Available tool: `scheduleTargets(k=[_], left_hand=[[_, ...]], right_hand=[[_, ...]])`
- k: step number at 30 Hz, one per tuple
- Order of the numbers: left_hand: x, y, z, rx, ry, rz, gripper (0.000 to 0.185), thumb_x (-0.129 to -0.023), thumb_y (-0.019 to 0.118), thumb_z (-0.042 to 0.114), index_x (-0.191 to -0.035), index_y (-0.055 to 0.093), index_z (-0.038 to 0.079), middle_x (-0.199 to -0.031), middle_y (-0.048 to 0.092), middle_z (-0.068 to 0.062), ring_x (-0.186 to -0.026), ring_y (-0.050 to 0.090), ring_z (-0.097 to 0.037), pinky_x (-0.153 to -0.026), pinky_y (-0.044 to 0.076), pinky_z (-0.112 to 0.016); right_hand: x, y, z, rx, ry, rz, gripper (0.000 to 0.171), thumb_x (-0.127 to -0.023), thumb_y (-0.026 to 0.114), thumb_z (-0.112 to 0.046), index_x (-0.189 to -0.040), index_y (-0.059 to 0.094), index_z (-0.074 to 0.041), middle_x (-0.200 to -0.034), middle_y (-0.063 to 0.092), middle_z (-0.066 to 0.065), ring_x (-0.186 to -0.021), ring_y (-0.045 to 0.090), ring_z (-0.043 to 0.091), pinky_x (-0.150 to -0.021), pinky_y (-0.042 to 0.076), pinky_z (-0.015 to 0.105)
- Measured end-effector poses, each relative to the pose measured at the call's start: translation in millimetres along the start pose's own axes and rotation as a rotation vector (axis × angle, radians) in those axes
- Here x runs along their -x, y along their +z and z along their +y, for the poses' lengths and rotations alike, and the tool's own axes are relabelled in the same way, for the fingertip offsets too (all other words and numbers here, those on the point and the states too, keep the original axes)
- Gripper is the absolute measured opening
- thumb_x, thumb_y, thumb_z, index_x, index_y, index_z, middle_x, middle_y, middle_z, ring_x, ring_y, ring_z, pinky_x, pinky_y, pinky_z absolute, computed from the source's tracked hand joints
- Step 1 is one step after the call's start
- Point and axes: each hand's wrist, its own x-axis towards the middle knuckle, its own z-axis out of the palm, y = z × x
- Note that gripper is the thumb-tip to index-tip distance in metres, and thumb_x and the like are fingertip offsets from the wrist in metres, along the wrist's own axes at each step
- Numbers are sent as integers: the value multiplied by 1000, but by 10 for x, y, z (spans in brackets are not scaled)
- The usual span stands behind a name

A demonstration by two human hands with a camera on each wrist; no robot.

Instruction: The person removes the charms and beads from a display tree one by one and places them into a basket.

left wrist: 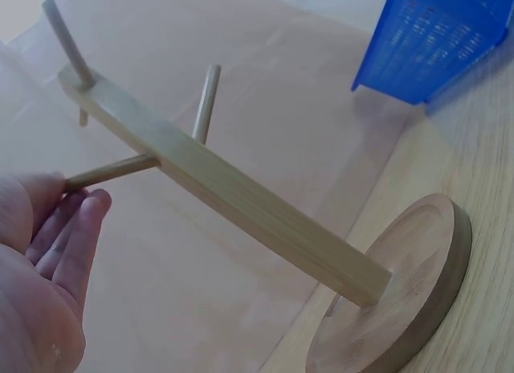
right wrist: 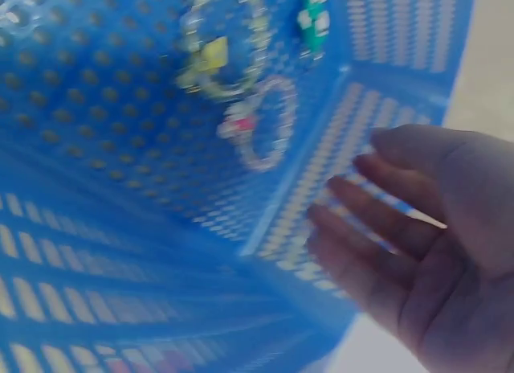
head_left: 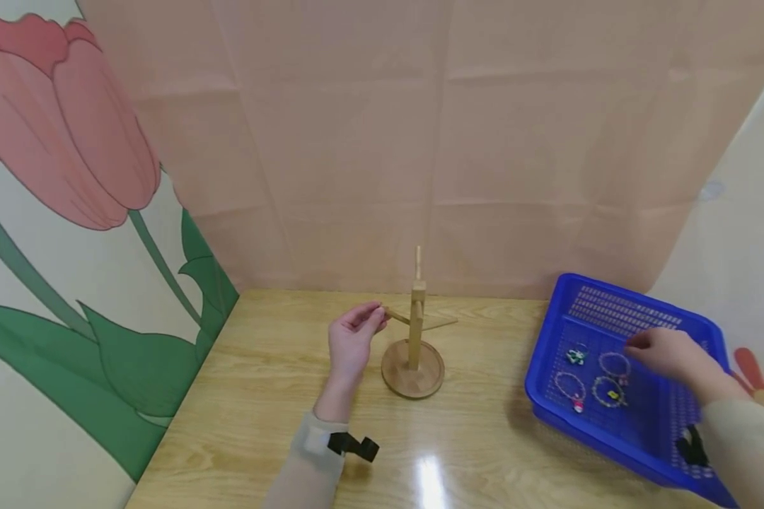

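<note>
A wooden peg stand point(head_left: 415, 325) with a round base rises from the table. My left hand point(head_left: 351, 343) pinches the end of one of its pegs point(left wrist: 112, 172) between thumb and fingers. Over the blue basket point(head_left: 624, 445) at the right, my right hand point(head_left: 668, 355) hovers with loosely bent fingers and holds nothing. Several beaded bracelets lie on the basket floor: a pink one point(head_left: 614, 365), a yellow-charmed one point(head_left: 608, 393), one with a red and white charm point(head_left: 570, 387), and a green-and-white piece point(head_left: 576, 355). The right wrist view is blurred.
The wood-grain table point(head_left: 242, 424) meets a beige cloth backdrop point(head_left: 331, 141) behind the stand. A panel painted with a tulip point(head_left: 70, 120) borders the left side. The basket's raised walls surround the bracelets.
</note>
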Motion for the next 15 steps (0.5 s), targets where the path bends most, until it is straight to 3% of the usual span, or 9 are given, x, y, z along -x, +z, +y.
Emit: scheduleTargets(k=[4, 7, 11, 15], left_hand=[[3, -93, 19, -61, 11, 5, 24, -101, 74, 1, -119, 72, -14, -108, 78, -23, -92, 79, -22, -84, 69, -35], [-18, -248, 71, -153, 44, -17, 31, -106, 68, 8, -132, 68, -10, -123, 74, -21, -109, 76, -30, -90, 68, -32], [-67, -523, 139, -326, 101, -126, 41, -112, 59, 11, -149, 55, -5, -146, 63, -19, -133, 62, -38, -108, 60, -37], [-81, -802, 174, -589, 136, -292, 53, -113, 58, 17, -161, 43, 3, -164, 45, -18, -150, 42, -41, -124, 42, -57]], right_hand=[[14, -92, -310, 49, -40, -35, 55, -102, 72, -27, -127, 61, 20, -116, 66, 42, -107, 63, 62, -86, 57, 75], [15, -172, -643, 86, -110, 9, 66, -106, 68, -36, -139, 54, 20, -133, 57, 46, -120, 54, 68, -97, 49, 81], [36, -253, -1198, 66, -171, 101, 74, -111, 59, -44, -151, 43, 16, -147, 44, 48, -133, 40, 70, -109, 37, 84], [134, -177, -1816, 11, -261, 197, 72, -112, 57, -43, -156, 40, 12, -152, 39, 45, -140, 35, 66, -114, 32, 81]])
